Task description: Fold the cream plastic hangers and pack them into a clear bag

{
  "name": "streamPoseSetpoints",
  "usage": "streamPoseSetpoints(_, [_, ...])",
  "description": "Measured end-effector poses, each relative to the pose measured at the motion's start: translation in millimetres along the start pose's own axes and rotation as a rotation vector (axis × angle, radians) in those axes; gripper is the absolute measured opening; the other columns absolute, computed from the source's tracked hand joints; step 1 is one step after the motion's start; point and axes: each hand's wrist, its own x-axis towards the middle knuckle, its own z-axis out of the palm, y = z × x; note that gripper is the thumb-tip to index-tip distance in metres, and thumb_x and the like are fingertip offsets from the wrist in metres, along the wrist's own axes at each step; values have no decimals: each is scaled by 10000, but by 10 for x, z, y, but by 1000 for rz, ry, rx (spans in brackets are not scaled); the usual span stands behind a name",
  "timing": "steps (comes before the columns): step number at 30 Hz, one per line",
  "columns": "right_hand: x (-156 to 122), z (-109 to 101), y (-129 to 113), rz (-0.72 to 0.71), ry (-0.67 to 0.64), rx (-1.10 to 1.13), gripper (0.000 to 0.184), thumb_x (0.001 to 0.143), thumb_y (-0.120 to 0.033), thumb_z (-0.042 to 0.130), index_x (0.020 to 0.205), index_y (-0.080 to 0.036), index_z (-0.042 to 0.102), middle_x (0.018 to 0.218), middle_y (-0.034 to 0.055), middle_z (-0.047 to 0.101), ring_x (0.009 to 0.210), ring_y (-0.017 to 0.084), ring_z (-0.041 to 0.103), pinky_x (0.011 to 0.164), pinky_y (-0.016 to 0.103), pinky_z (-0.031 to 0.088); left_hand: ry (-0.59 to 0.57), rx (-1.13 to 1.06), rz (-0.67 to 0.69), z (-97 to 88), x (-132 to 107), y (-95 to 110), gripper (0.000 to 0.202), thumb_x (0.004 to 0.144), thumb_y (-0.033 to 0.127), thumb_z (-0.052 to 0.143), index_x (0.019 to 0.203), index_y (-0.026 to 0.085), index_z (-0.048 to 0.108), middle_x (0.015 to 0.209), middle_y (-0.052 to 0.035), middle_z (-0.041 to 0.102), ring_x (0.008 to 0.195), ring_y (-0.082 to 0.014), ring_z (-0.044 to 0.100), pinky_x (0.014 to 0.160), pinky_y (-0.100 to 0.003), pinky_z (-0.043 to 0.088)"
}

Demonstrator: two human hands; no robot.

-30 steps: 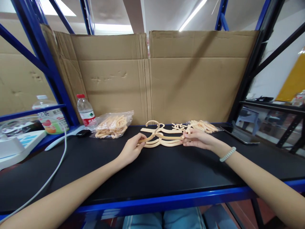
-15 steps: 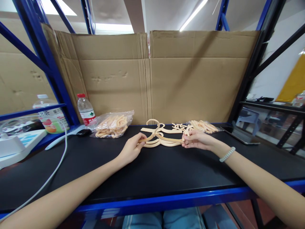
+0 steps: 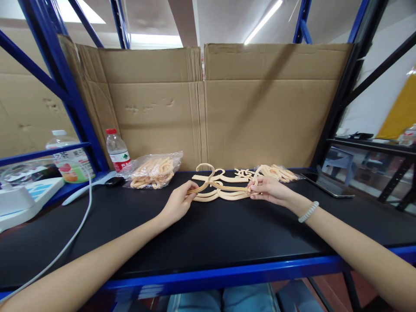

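Note:
A beige clothes hanger (image 3: 225, 187) is stretched between my two hands just over the black table. My left hand (image 3: 178, 201) pinches its left arm, thumb on top. The fingers of my right hand (image 3: 267, 190) close around the hanger's right end. A slim beige piece (image 3: 255, 177) sticks up at those same fingers; whether it is joined to the hanger I cannot tell. Other beige hangers (image 3: 232, 196) lie flat behind and beneath the held one, partly covered by it. Behind my right hand are small beige pieces (image 3: 243, 173).
A clear bag of beige parts (image 3: 152, 171) sits at the back left, and another bag (image 3: 279, 172) at the back right. A red-capped bottle (image 3: 117, 151), a power strip (image 3: 29, 201) and a white cable (image 3: 79, 232) are on the left. A tablet-like device (image 3: 326, 185) lies on the right.
The hanger's hook has shifted slightly left. The slim piece at my right hand now stands more upright and shows more clearly. Both hands keep their hold.

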Motion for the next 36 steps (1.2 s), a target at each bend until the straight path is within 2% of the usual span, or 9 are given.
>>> streamPoseSetpoints(6, [-5,-42,-28,-12,-12,36,246,669,-257,799,797,-125,635,893,50,648,777,109,612,721,222,531,-14,-10,6,7,7,-3,115,830,237,453,894,178,528,827,-29,590,769,-178,556,722,-301,446])
streamPoseSetpoints(9, [-18,-37,-43,13,-36,52,246,681,-259,792,797,-123,624,939,74,650,867,152,631,782,256,533,-13,-8,5,-1,0,32,114,836,246,450,886,179,528,818,-27,590,760,-176,556,715,-296,446])
streamPoseSetpoints(13, [-35,-1,-53,77,-79,34,237,699,-245,782,766,-121,592,899,88,657,925,204,654,813,274,537,-15,1,13,-9,-10,70,119,840,251,453,889,179,534,817,-28,595,766,-180,564,707,-292,445])
streamPoseSetpoints(17, [-35,14,-56,113,-67,29,214,727,-212,758,786,-130,570,830,70,663,881,194,675,799,256,549,-17,1,26,-8,-13,85,116,841,240,457,887,178,542,819,-31,603,768,-180,570,708,-289,447])
streamPoseSetpoints(23, [-24,3,-40,116,-74,14,252,712,-240,772,807,-129,567,853,92,676,864,200,681,796,257,556,-15,20,32,-10,-15,100,107,836,227,458,880,178,542,813,-28,600,763,-178,565,702,-282,437])
streamPoseSetpoints(28, [-4,59,-3,16,26,-26,241,693,-226,782,770,-134,574,773,48,650,777,171,677,794,279,561,-21,5,30,5,-17,73,111,829,213,456,888,178,543,817,-27,602,767,-176,565,704,-278,440])
streamPoseSetpoints(36, [45,152,101,-161,203,-36,257,645,-202,796,742,-159,562,645,3,596,585,128,623,642,266,566,-31,13,13,8,-34,118,130,855,245,431,893,187,541,784,-17,613,734,-173,574,678,-267,423])
